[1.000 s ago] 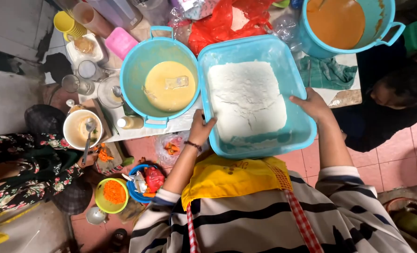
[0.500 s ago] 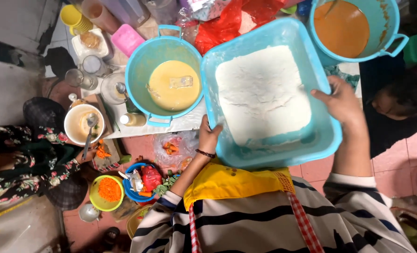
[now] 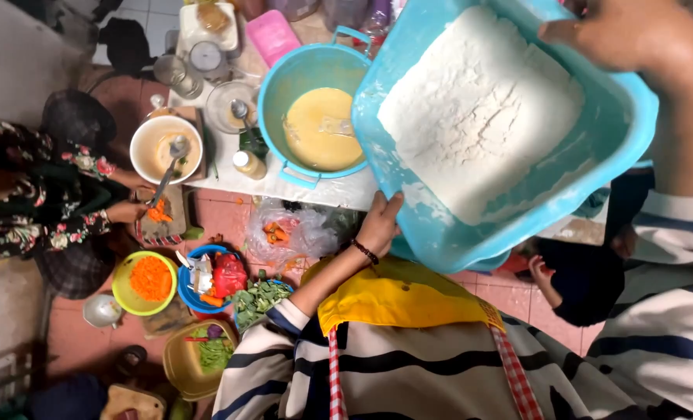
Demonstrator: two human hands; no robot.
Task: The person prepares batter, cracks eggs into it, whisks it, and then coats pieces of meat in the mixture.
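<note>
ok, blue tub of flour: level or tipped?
Tipped. The square blue tub is held up by both hands, left hand and right hand, slanting toward the round basin of batter.

Flour tub (image 3: 595, 155) sits at 3 o'clock of batter bucket (image 3: 315, 117); carrot bowl (image 3: 150, 281) on floor at 7 o'clock.

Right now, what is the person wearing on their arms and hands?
Both hands are bare, with no gloves. The left hand has a thin dark beaded bracelet around the wrist, and the forearm is bare up to a pushed-up sleeve with wide black and white stripes. The right hand shows no rings that I can see, and its arm has the same striped sleeve.
</note>
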